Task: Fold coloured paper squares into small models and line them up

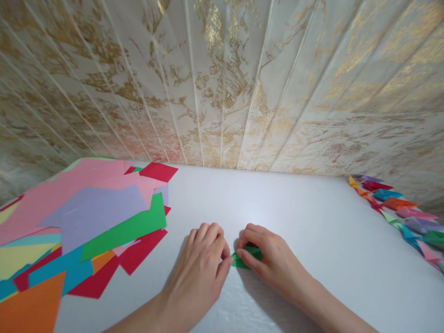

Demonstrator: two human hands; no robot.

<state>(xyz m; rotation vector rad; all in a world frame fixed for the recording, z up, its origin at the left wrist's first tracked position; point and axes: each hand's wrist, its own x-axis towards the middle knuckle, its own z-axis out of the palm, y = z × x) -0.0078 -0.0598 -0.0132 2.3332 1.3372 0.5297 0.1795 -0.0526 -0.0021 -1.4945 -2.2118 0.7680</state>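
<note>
A small piece of folded green paper (239, 262) lies between my two hands, low over the white table. My right hand (265, 252) is closed around its right part, thumb in front and fingers curled behind. My left hand (207, 259) pinches the paper's left tip between thumb and forefinger, its other fingers curled. Much of the green paper is covered by the right hand, so its full shape is hidden.
On the left spreads a pile of coloured paper sheets, with a lilac sheet (100, 212) and an orange sheet (33, 307) among them. A row of folded paper figures (398, 203) runs along the right. Behind the white table (260, 199) hangs a gold-patterned curtain (222, 83).
</note>
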